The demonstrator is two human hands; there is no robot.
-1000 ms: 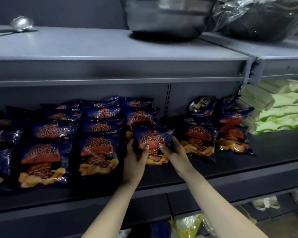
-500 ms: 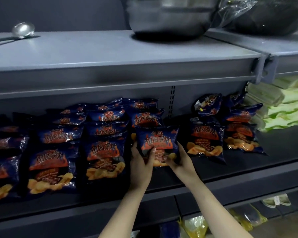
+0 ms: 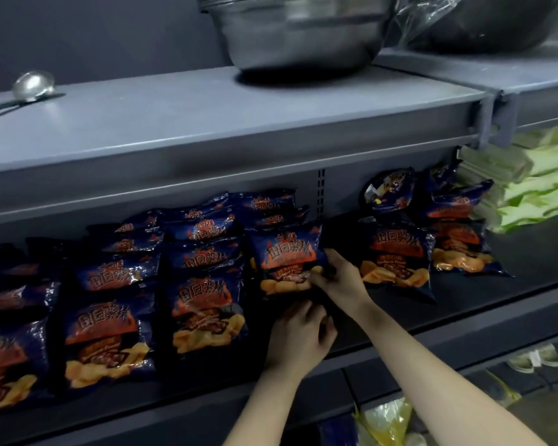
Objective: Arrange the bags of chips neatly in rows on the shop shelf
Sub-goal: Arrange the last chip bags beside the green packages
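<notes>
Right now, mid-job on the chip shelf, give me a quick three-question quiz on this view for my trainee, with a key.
1. True or false: a metal bowl stands on the upper shelf, above the chip bags.
2. The left hand sits just below the handled bag. What is the right hand doing? A) pinching that bag's lower right edge B) resting on the bowl C) holding a green pack
3. Fill in: the pale green packs lie to the ___ of the chip bags.
Key: 1 true; 2 A; 3 right.
</notes>
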